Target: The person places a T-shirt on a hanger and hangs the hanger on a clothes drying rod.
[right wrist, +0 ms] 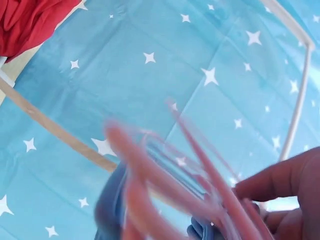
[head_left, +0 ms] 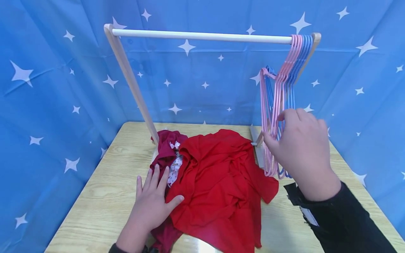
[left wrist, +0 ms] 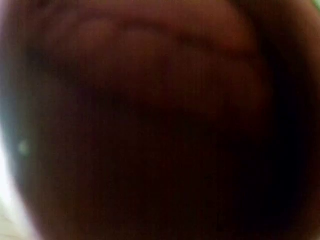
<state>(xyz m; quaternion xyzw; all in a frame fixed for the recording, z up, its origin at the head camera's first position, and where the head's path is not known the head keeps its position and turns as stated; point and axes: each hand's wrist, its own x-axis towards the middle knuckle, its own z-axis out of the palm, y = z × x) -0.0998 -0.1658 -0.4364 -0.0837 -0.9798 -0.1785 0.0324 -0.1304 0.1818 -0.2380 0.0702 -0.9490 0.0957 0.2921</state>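
Observation:
Fingers spread and straight, my left hand (head_left: 152, 203) rests on the left edge of a red garment (head_left: 218, 182) and a maroon garment (head_left: 166, 146) beside it. A white patterned cloth (head_left: 175, 170) shows between the two. My right hand (head_left: 303, 147) is at the hangers on the rack's right side, its fingers and thumb curled about pink hangers (head_left: 278, 95); in the right wrist view these are blurred close to the fingers (right wrist: 272, 180). Blue hangers (head_left: 302, 58) hang just to the right. The left wrist view is too dark to show what lies under the palm.
A small rack with a white rail (head_left: 202, 36) and wooden posts (head_left: 129, 75) stands on the wooden table (head_left: 98, 196). Behind and at both sides hangs a blue curtain (head_left: 205, 88) with white stars. Some hangers sit lower than the others, on the right side.

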